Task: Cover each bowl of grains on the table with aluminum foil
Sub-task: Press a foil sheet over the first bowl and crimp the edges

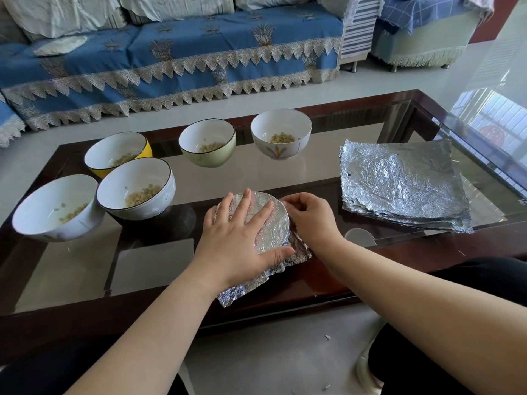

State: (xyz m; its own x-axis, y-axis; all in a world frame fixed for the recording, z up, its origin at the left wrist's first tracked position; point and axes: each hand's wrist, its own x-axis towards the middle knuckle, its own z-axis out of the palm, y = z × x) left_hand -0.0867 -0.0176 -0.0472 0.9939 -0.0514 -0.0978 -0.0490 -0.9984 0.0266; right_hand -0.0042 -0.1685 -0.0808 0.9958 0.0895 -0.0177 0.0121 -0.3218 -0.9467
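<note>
Five uncovered bowls of pale grains stand on the dark glass-topped counter (285,178): a white bowl nearest the left edge (55,208), a white bowl with a dark rim just beside it (136,188), touching or almost touching it, a yellow bowl behind those two (117,153), a pale green bowl (207,143) farther back, and a white bowl with an orange leaf pattern (281,134) to its right. A sixth bowl sits close to me near the front edge, wrapped in a sheet of crinkled aluminum foil (272,220) drawn flat over its round mouth; loose foil hangs down its near side and spreads onto the counter.

My left hand (239,238) lies flat on that foil top, fingers straight and spread, thumb along the near rim, pressing down. My right hand (308,220) is at the bowl's right side, its fingers curled, pinching the foil against the rim.

Well apart to the right lies a stack of wrinkled silver foil sheets (405,186), flat on the glass. Behind the counter runs a sofa with a blue cover edged in cream lace (171,61).
</note>
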